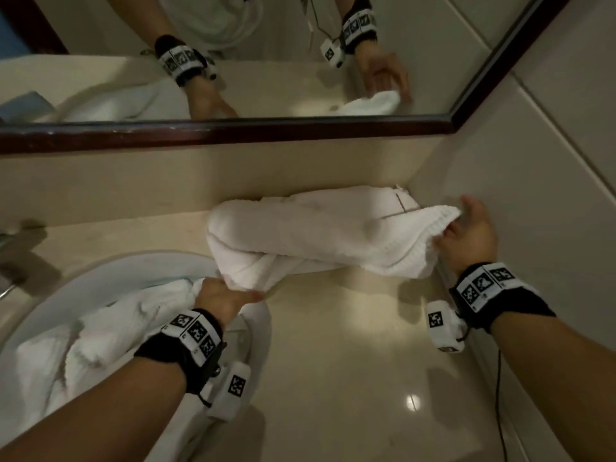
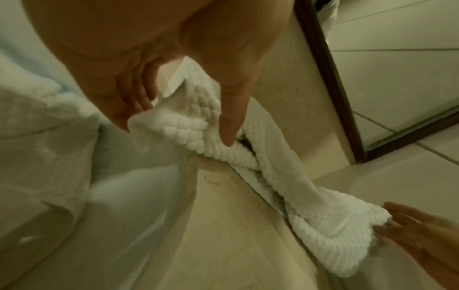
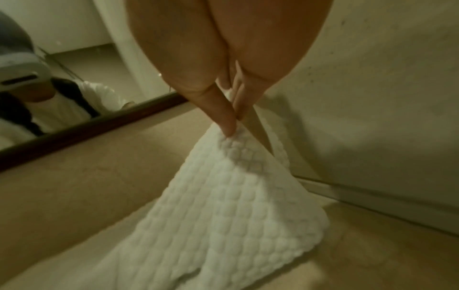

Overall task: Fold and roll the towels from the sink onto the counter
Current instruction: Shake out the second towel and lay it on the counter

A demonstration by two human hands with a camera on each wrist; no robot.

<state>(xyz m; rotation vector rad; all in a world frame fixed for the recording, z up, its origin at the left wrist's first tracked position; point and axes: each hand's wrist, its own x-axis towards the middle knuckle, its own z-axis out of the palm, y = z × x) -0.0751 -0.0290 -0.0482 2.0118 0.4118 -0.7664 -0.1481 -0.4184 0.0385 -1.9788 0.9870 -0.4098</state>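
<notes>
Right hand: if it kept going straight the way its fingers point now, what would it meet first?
Most likely the tiled side wall near the corner. The right hand pinches the towel end and points up and away along that wall; depth is unclear, so it might slide along it toward the backsplash.

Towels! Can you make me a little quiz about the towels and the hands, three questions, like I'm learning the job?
1. True or false: the towel on the counter is already rolled up tight.
2. Which hand pinches the towel's end by the side wall? A) the left hand B) the right hand C) neither
3. Fill in: more white towels wait inside the ____.

Key:
1. False. It is stretched out and twisted between both hands.
2. B. The left hand holds the end nearest the sink.
3. sink
</notes>
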